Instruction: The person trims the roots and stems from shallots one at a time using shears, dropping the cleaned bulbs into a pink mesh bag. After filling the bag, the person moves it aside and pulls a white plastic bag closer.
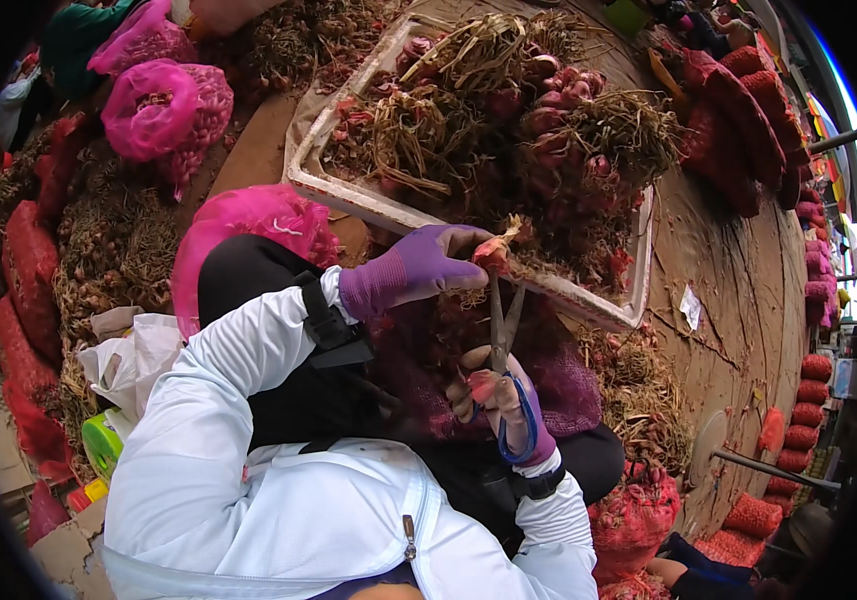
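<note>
My left hand [411, 268], in a purple glove, pinches a small reddish shallot [491, 256] with a dry stem, just in front of a white foam box. In my gloved right hand [514, 408] is a pair of scissors [498, 335] with blue handles. Their blades point up toward the shallot and stand apart. Another reddish bulb [484, 385] shows at the fingers of my right hand. The foam box [364, 207] is heaped with shallot bunches [539, 120] and their dry stalks. A dark purple mesh [567, 385] lies across my lap, partly hidden.
A pink mesh bag [239, 235] sits by my left knee, with a white plastic bag [139, 360] nearby. Filled pink bags [164, 110] and red sacks [29, 260] stand to the left. Dry stalks [639, 395] and a red net bag [634, 515] lie to the right.
</note>
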A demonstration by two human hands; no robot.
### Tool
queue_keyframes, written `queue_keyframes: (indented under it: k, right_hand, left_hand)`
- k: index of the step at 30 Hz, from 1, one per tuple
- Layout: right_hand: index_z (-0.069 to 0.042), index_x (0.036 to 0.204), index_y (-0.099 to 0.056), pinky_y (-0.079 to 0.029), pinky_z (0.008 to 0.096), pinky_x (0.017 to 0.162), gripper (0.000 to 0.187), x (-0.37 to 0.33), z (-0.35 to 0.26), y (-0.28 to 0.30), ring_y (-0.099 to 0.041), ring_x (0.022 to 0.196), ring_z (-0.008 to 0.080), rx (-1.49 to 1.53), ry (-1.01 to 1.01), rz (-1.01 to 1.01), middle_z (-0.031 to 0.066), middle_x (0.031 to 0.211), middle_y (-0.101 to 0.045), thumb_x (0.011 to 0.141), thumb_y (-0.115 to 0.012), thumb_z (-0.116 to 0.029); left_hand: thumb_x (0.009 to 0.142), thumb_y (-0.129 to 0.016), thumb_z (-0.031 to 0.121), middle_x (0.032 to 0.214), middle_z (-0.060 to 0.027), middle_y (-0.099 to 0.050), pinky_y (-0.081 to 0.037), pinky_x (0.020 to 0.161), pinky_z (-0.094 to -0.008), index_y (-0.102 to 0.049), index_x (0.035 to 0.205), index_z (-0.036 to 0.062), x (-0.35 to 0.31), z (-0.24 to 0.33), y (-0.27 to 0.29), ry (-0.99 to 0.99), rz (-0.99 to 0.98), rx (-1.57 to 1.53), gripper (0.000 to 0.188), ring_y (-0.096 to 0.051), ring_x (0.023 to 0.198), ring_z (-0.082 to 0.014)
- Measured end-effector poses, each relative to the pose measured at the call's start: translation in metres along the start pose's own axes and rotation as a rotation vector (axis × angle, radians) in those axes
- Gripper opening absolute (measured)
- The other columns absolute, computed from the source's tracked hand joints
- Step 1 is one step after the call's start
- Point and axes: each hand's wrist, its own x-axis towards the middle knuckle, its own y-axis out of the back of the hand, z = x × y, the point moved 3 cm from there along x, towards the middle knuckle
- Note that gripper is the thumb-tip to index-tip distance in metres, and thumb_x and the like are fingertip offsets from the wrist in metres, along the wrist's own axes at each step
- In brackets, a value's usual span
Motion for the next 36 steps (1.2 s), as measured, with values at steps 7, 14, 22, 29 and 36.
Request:
queue_keyframes:
  k: [7, 14, 22, 29, 36]
  right_hand:
    - [-0.002, 0.116, -0.048, -0.047, 0.0284, 0.058, 0.075, 0.0, -0.001, -0.003, -0.058, 0.066, 0.0175, 0.27, 0.016, -0.11, 0.013, 0.084, -0.063, 0.079, -0.062, -0.066]
    - [-0.002, 0.113, -0.049, -0.041, 0.0249, 0.049, 0.072, -0.006, 0.0, 0.003, -0.052, 0.055, 0.013, 0.301, 0.0, -0.102, 0.0084, 0.073, -0.06, 0.081, -0.058, -0.066]
    - [0.004, 0.096, -0.054, -0.03, 0.0218, 0.037, 0.044, -0.012, -0.023, 0.008, -0.04, 0.04, 0.0071, -0.162, 0.049, 0.08, -0.0004, 0.054, -0.046, 0.094, -0.054, -0.04]
    - [-0.003, 0.1, -0.052, -0.039, 0.0214, 0.044, 0.032, -0.014, -0.048, 0.047, -0.048, 0.049, 0.0066, -0.137, 0.27, 0.559, -0.0016, 0.063, -0.052, 0.09, -0.062, -0.032]
    - [-0.008, 0.108, -0.054, -0.048, 0.0223, 0.062, 0.039, 0.011, -0.051, 0.022, -0.056, 0.066, 0.0079, -0.626, 0.392, 0.67, 0.0021, 0.085, -0.061, 0.077, -0.076, -0.015]
  left_hand:
    - [0.086, -0.065, 0.021, 0.095, 0.0036, -0.06, -0.043, 0.072, -0.0199, -0.054, 0.122, 0.0, 0.003, -0.008, 0.004, 0.035, -0.045, -0.027, 0.043, -0.052, 0.083, -0.0032]
    - [0.084, -0.065, 0.026, 0.082, 0.0042, -0.057, -0.044, 0.063, -0.0209, -0.061, 0.112, 0.0039, 0.002, -0.005, 0.003, 0.131, -0.081, 0.048, 0.035, -0.05, 0.073, -0.0037]
    - [0.082, -0.065, 0.016, 0.091, 0.0029, -0.06, -0.044, 0.071, -0.0215, -0.061, 0.113, 0.0028, -0.002, 0.011, 0.004, 0.235, -0.145, 0.208, 0.034, -0.053, 0.08, -0.004]
    - [0.084, -0.063, 0.011, 0.097, 0.0018, -0.063, -0.046, 0.08, -0.0226, -0.059, 0.117, 0.0022, 0.001, -0.014, -0.016, 0.269, -0.271, 0.248, 0.034, -0.056, 0.088, -0.0054]
    - [0.091, -0.059, 0.01, 0.114, 0.0002, -0.059, -0.044, 0.089, -0.0229, -0.052, 0.129, 0.0021, -0.002, -0.034, -0.039, 0.234, -0.246, -0.112, 0.039, -0.054, 0.1, -0.0057]
